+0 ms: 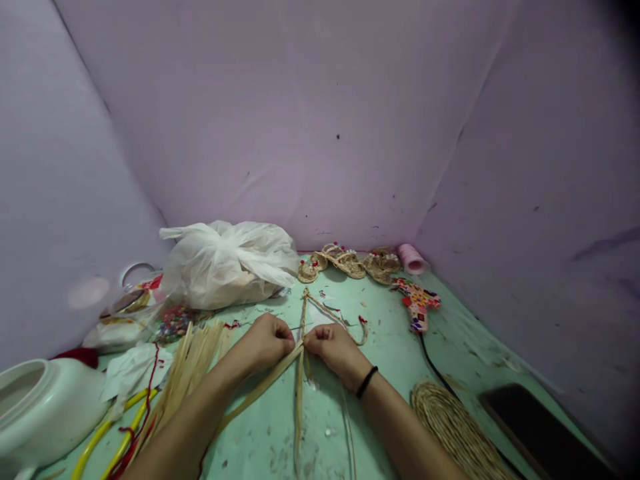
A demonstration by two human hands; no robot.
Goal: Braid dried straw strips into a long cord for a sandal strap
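Note:
My left hand and my right hand meet at the middle of a green table, both with fingers closed in a pinch on flat straw strips. The strips cross between the two hands and trail toward me. A braided straw cord runs from the hands away toward the wall. A black band sits on my right wrist.
A bundle of loose straw strips lies left of my left arm. A white plastic bag, small woven straw sandals, a pink thread spool, a patterned glue gun, a coiled straw mat, a white jar and a dark phone surround the hands.

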